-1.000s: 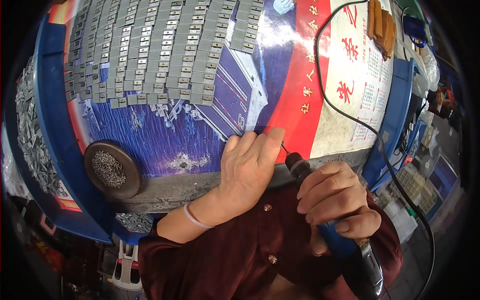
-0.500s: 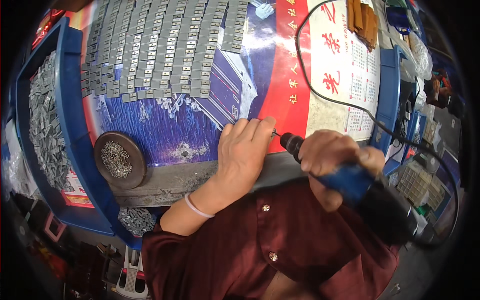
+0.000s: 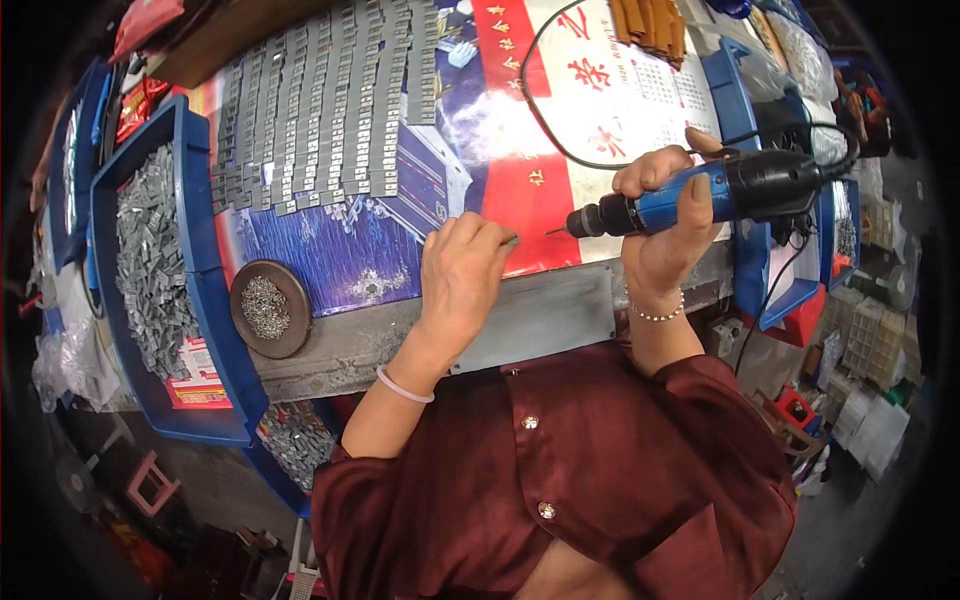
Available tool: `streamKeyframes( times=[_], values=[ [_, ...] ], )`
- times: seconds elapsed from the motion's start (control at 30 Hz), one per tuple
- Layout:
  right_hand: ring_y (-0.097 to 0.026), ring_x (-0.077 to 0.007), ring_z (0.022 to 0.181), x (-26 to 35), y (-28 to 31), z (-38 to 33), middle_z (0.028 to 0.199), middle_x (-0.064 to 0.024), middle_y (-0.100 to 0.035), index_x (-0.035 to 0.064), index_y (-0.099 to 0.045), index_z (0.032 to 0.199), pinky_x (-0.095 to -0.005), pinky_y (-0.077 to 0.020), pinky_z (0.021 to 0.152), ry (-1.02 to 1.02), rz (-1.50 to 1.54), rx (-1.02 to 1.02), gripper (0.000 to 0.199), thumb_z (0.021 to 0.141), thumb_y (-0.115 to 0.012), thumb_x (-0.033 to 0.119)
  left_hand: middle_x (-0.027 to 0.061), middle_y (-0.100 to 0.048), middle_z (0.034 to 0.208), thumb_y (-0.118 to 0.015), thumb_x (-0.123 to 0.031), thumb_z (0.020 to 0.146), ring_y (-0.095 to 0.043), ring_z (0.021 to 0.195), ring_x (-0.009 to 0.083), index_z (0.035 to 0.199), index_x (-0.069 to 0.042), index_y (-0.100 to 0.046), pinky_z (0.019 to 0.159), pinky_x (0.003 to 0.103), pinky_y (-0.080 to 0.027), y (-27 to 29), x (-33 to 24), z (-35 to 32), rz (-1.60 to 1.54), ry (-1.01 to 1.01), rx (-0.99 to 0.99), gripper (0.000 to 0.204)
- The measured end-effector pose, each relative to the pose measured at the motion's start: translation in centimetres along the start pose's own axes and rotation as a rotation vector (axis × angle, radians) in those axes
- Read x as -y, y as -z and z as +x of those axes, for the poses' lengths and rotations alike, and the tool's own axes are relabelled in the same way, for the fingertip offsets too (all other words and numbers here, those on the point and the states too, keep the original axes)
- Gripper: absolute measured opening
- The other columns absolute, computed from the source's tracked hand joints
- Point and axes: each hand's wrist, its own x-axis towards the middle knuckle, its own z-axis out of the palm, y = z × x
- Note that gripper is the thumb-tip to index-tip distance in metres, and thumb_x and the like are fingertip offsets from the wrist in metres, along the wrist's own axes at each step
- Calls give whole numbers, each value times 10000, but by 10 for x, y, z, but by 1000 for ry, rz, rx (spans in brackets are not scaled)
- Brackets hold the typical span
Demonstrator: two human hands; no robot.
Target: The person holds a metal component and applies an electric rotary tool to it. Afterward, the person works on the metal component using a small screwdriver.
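My right hand (image 3: 665,225) grips a blue and black corded electric screwdriver (image 3: 715,195), held level with its bit pointing left. My left hand (image 3: 462,275) rests on the poster-covered table (image 3: 520,150), fingers curled and pinched at the tips around something too small to make out. The bit's tip stops a short way right of those fingertips. Rows of small grey metal parts (image 3: 320,110) lie laid out on the table beyond my left hand.
A round brown dish of small screws (image 3: 268,308) sits at the table's near left edge. Blue bins (image 3: 160,260) of loose grey metal parts stand on the left. The tool's black cord (image 3: 560,150) loops across the table. Brown pieces (image 3: 650,25) lie at the far side.
My right hand has lifted and turned the screwdriver from a steep angle to level, away from the table edge. My left hand stays pinched at about the same spot.
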Motion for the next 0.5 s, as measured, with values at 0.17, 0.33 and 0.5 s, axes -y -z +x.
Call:
streamKeyframes(
  times=[0.17, 0.33, 0.5],
  values=[
    [-575, -176, 646, 21, 6, 0, 750, -73, -569, 7, -448, 1237, -336, -513, 601, -35, 73, -52, 378, 946, -601, 195, 110, -613, 888, -707, -28, 794, -598, 844, 287, 994, -29, -659, 731, 385, -475, 3, 1, -1, -32, 55, 68, 205],
    [-569, -177, 625, 30, 13, -1, 740, -67, -563, 19, -457, 1228, -327, -500, 596, -1, 144, -86, 361, 946, -599, 193, 140, -614, 1033, -687, 0, 808, -613, 915, 270, 1126, -3, -622, 808, 352, -494, 12, -32, -3, -71, 76, -43, 324],
    [-553, -179, 613, 43, 14, -5, 726, -83, -543, 7, -434, 1244, -324, -492, 591, -96, 248, -73, 408, 935, -610, 208, 163, -610, 1137, -706, -27, 804, -598, 1058, 298, 1208, 2, -589, 908, 379, -477, 11, -72, -13, -232, 120, -31, 422]
  ],
)
